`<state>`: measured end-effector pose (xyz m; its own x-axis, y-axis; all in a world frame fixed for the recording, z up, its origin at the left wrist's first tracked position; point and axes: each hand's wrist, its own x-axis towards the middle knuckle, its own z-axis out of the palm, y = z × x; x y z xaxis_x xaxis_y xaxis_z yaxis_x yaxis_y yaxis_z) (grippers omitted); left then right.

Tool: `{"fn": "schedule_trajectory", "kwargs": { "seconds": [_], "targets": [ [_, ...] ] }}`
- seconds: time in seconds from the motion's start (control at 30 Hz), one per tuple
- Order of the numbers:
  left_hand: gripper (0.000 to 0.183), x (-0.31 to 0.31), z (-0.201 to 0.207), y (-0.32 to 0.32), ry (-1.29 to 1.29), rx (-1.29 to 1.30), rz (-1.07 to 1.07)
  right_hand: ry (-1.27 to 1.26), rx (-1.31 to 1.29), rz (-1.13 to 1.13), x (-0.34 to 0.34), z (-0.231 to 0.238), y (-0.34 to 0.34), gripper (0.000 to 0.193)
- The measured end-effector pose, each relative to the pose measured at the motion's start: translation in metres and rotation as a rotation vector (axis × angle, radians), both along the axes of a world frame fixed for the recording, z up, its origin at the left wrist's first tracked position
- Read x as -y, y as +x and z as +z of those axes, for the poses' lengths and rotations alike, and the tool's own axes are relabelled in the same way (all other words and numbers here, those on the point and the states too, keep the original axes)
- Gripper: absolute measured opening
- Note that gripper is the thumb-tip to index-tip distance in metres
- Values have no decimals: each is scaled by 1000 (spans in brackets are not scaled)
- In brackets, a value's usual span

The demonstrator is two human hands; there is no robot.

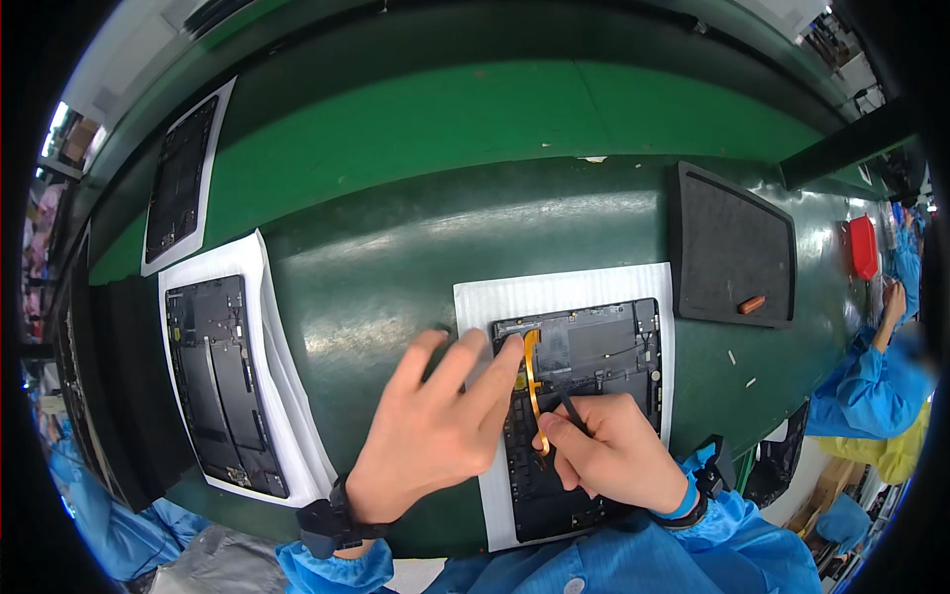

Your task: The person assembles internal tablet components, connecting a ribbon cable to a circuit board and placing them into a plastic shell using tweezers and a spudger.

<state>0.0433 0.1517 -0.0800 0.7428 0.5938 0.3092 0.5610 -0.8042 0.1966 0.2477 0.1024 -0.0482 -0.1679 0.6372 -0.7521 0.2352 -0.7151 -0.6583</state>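
Note:
In front of me a black tablet housing (633,342) with its inside facing up lies on a white foam sheet (561,287). A long orange flex cable (535,381) runs along the left part of the housing. My left hand (435,426) has its fingers spread, the index fingertip at the cable's upper end. My right hand (614,450) is closed around a thin black stick-like tool (571,409) over the middle of the housing. Its thumb and fingertips are beside the cable's lower part; whether they also pinch it I cannot tell.
On the left another open tablet housing (226,386) rests on stacked foam sheets (297,426). Farther back lies a third housing (181,183). A black tray (732,238) holding a small brown piece (752,304) is at the right. Beyond it are a red bin (863,247) and a co-worker's blue sleeve (871,391).

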Motion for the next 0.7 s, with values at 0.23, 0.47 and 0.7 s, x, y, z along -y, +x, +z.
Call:
{"fn": "schedule_trajectory", "kwargs": {
  "seconds": [0.23, 0.47, 0.7],
  "targets": [
    [40, 16, 3, 12, -5, -32, 93, 80, 90, 6, 1, 6, -11, 32],
    [50, 1, -12, -1, -115, 110, 40, 72, 129, -110, 12, 2, -18, 32],
    [31, 2, -8, -3, -112, 72, 56, 50, 85, -150, 11, 14, -19, 33]
  ]
}}
